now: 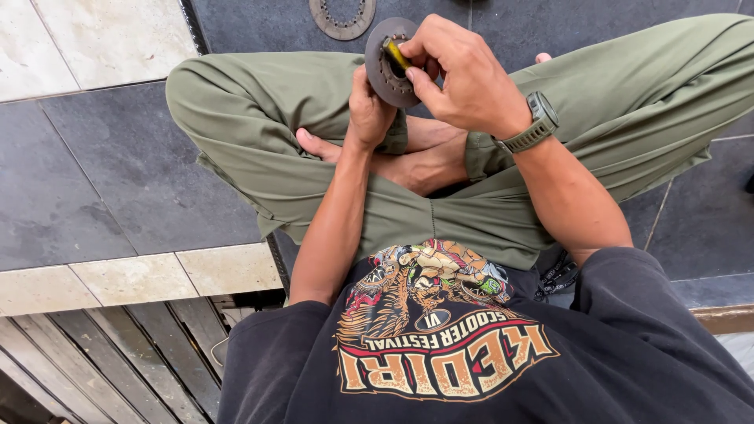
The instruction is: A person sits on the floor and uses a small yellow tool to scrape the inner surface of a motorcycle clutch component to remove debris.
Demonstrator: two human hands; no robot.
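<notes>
My left hand has a closed grip on the round metal disc, up over my crossed legs. My right hand pinches a small yellow tool against its middle. I should hold the disc steady and press gently.

Dark toothed metal disc, upright, with yellow tool

A second toothed metal ring lies flat on the dark tiled floor beyond the olive-green trousers, with pale stone tiles and weathered wooden slats at the lower left.
</notes>
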